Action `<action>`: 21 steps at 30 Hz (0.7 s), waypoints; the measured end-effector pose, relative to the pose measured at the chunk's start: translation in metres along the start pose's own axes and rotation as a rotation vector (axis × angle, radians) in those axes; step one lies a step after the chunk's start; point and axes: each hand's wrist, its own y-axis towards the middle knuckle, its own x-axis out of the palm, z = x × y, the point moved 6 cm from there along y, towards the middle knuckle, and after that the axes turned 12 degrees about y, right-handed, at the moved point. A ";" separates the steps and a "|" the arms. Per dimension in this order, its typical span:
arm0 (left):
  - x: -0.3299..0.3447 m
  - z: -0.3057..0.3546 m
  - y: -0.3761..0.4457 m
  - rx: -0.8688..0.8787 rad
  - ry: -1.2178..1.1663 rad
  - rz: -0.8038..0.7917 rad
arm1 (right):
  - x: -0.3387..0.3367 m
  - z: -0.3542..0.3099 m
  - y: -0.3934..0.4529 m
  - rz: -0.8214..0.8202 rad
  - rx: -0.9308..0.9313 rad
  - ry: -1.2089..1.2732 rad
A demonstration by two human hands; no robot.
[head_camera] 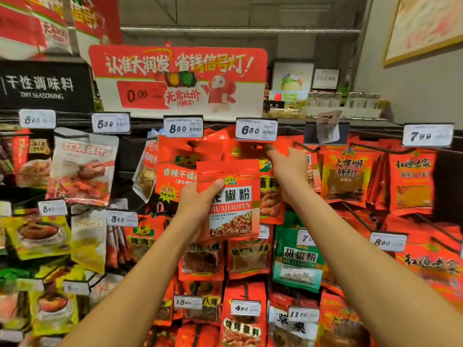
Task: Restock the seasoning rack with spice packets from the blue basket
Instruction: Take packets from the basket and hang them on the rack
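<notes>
My left hand (198, 206) grips a red spice packet (233, 199) labelled HUAJIAOFEN, held upright in front of the seasoning rack (323, 144). My right hand (288, 169) reaches higher, pinching the top of a red hanging packet (250, 149) on the peg under the 6.80 price tag (256, 130). The held packet overlaps the hanging ones behind it. The blue basket is out of view.
Rows of hanging packets fill the rack on all sides, each peg carrying a price tag. An empty black peg (307, 146) juts out just right of my right hand. A red promotional sign (178, 78) stands above, with jars (343, 100) on the top shelf at right.
</notes>
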 end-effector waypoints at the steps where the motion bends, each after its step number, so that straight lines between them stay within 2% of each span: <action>1: 0.001 -0.001 0.002 -0.003 0.001 -0.003 | 0.002 0.001 0.002 0.008 -0.002 -0.012; 6: 0.004 -0.002 0.009 0.023 0.012 -0.017 | 0.009 0.020 0.018 0.046 0.037 -0.080; 12: 0.015 0.003 0.010 0.007 -0.005 -0.038 | 0.012 0.039 0.040 0.012 0.228 -0.228; 15: 0.025 0.006 0.013 0.036 0.029 -0.055 | -0.002 0.040 0.033 -0.017 0.239 -0.217; 18: 0.046 0.006 0.014 0.049 0.021 -0.075 | -0.032 0.040 0.017 -0.025 0.189 0.066; 21: 0.077 0.005 0.013 0.047 0.017 -0.126 | -0.056 0.038 -0.009 -0.257 0.286 0.420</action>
